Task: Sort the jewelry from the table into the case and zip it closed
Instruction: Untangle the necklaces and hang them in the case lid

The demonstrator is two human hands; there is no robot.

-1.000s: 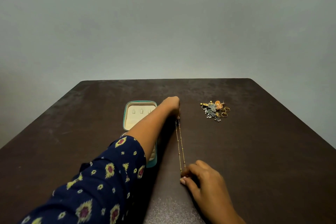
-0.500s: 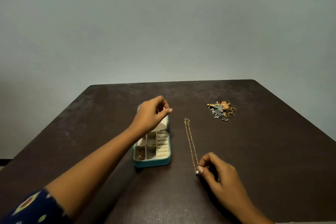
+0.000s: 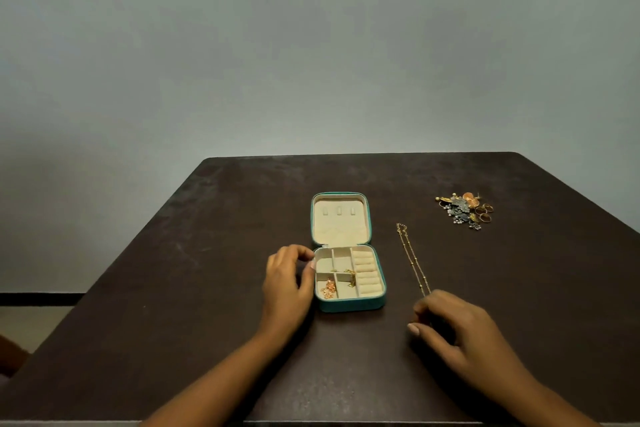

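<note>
A pale grey wall (image 3: 311,45) fills the upper half of the view, and below it a dark brown table (image 3: 207,288) spreads toward the person.

The right hand (image 3: 453,326) rests on the table at the near right. Its fingers are curled together over the near end of the necklace (image 3: 412,258), with the thumb bent beneath them. The exact spot where they pinch is hidden.

The left hand (image 3: 287,284) lies just left of the case (image 3: 349,304). Its fingers are curled, and the forefinger and thumb tips touch the case's left rim. Whether they actually grip it cannot be told.

The teal case sits mid-table, opened flat, its long axis running near to far. The lid (image 3: 339,232) lies on the far side, cream lining up. A rose-gold piece (image 3: 328,288) and a gold chain (image 3: 349,276) lie in the near compartments.

The necklace lies on the table right of the case and apart from it. It is doubled into two strands side by side. Its long axis runs from the right hand away and slightly left, with the looped end pointing far.

A heap of jewelry (image 3: 465,210) sits well apart at the far right.
</note>
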